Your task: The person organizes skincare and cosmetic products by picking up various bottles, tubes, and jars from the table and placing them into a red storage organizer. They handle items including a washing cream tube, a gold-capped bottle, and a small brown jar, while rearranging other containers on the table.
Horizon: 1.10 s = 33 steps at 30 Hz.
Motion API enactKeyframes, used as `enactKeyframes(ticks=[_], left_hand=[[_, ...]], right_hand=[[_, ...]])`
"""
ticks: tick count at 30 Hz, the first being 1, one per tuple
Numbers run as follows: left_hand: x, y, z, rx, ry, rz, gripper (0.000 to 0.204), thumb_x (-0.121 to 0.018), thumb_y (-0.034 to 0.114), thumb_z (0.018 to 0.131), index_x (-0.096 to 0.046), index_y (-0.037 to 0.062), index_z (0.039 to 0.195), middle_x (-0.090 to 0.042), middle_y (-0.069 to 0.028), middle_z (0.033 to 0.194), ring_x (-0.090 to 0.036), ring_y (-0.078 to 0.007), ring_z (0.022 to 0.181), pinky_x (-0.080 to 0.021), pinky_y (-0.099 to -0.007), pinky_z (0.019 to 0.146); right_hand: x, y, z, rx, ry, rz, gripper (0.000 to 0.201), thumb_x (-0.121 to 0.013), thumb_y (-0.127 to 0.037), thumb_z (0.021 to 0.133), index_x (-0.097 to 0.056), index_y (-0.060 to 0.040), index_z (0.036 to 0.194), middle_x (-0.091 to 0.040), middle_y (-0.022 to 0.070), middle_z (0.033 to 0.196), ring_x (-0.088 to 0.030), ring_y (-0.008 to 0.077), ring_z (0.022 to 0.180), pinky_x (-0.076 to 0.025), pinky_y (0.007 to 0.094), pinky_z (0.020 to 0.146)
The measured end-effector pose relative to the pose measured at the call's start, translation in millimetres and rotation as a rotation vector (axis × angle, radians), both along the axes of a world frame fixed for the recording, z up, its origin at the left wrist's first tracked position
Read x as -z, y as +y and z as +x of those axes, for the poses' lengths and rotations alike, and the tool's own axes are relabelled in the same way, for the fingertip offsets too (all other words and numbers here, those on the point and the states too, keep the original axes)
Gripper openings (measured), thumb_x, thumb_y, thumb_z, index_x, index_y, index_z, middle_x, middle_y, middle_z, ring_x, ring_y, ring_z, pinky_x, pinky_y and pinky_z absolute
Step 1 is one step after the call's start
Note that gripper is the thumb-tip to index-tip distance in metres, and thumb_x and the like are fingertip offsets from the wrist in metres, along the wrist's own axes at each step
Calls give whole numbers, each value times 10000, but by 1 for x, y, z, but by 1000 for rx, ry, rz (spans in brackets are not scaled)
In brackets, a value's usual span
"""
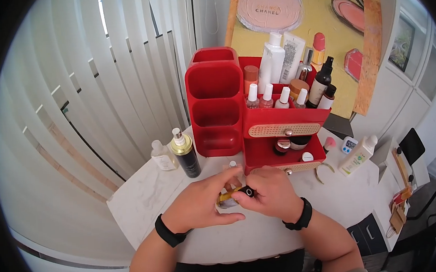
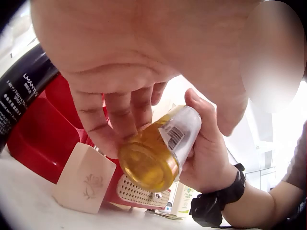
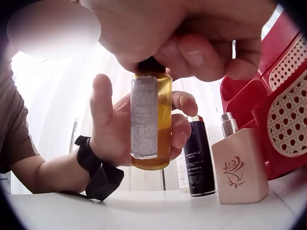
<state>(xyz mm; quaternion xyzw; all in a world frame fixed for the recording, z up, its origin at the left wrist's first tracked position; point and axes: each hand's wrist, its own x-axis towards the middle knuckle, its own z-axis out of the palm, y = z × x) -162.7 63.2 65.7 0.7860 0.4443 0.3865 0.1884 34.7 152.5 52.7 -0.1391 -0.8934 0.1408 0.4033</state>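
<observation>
My right hand (image 1: 272,193) grips a small bottle of amber liquid (image 3: 164,120) by its black cap, with the fingers curled at the top. A pale printed label runs down the bottle's side; a barcode shows on it in the left wrist view. Close around the lower part of the bottle is my left hand (image 1: 194,201), its thumb held apart and its fingertips right at the glass. Just beyond the hands stands a pale pink bottle (image 3: 240,170) with a rose print and silver cap, mostly hidden by them in the head view.
On the left of the white table (image 1: 215,245) stand a dark spray bottle (image 1: 187,161) and a small white bottle (image 1: 164,157). Behind the hands is a red organizer (image 1: 216,116) holding several cosmetics, its lower drawer (image 1: 260,156) pulled out. A white pump bottle (image 1: 358,156) and a timer (image 1: 349,145) stand right.
</observation>
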Motion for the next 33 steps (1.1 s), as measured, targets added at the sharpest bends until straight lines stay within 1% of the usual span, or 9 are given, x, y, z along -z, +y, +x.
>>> enactKeyframes(ticks=[1, 3, 4, 6, 7, 9, 20, 28, 33], left_hand=[[-1, 0, 1, -1, 0, 1, 912, -881, 195, 730, -408, 117, 1506, -712, -89, 1021, -709, -289, 862, -571, -359, 741], [-1, 0, 1, -49, 59, -72, 716, -886, 262, 739, -562, 103, 1358, -706, -90, 961, -704, -286, 818, -562, -353, 700], [0, 0, 1, -51, 60, -70, 716, -886, 262, 739, -562, 103, 1358, -706, -90, 961, -704, -286, 818, -562, -353, 700], [7, 1, 0, -99, 217, 18, 479, -867, 269, 756, -662, 89, 1151, -694, -84, 873, -688, -285, 755, -550, -361, 658], [8, 1, 0, -104, 217, 18, 479, -867, 269, 756, -662, 89, 1151, -694, -84, 873, -688, -285, 755, -550, -361, 658], [9, 2, -1, -95, 234, 27, 341, -807, 329, 809, -663, 89, 1002, -683, -81, 795, -665, -294, 739, -526, -406, 650], [9, 2, -1, -35, 249, 54, 339, -796, 375, 821, -679, 78, 937, -676, -83, 753, -666, -299, 716, -526, -406, 645], [5, 1, -3, 9, 238, -15, 363, -785, 395, 834, -683, 68, 954, -677, -90, 760, -667, -312, 734, -526, -413, 667], [4, 1, -5, 49, 248, -57, 379, -781, 398, 843, -670, 53, 957, -672, -112, 770, -656, -336, 740, -522, -423, 672]], right_hand=[[1, 0, -1, -5, 27, 7, 387, -795, -261, 795, -492, -63, 659, -484, 89, 584, -512, 302, 535, -421, 399, 547], [0, 0, -1, -10, 32, 3, 388, -794, -259, 796, -489, -61, 659, -474, 92, 582, -506, 304, 533, -418, 402, 545], [-1, 0, -1, -13, 36, -1, 389, -793, -256, 797, -487, -60, 659, -464, 94, 580, -499, 306, 530, -415, 404, 542], [0, 2, 1, -1, 1, 25, 382, -790, -294, 815, -525, -65, 660, -494, 89, 569, -525, 298, 530, -427, 407, 531], [1, 2, 2, 13, -33, 49, 384, -787, -331, 833, -563, -70, 662, -524, 84, 558, -552, 290, 529, -439, 409, 519], [3, 2, 1, 4, -30, 30, 407, -788, -338, 832, -541, -72, 648, -517, 86, 556, -545, 291, 525, -430, 412, 511], [-2, 0, 2, -42, -62, 22, 493, -804, -442, 823, -540, -67, 641, -503, 90, 562, -520, 299, 517, -418, 397, 502], [1, -1, 2, -80, -98, -12, 449, -749, -398, 870, -548, -56, 661, -538, 105, 591, -550, 318, 542, -446, 414, 531], [2, -2, 2, -118, -96, -63, 406, -794, -309, 826, -519, -49, 681, -499, 116, 592, -505, 333, 549, -412, 415, 539]])
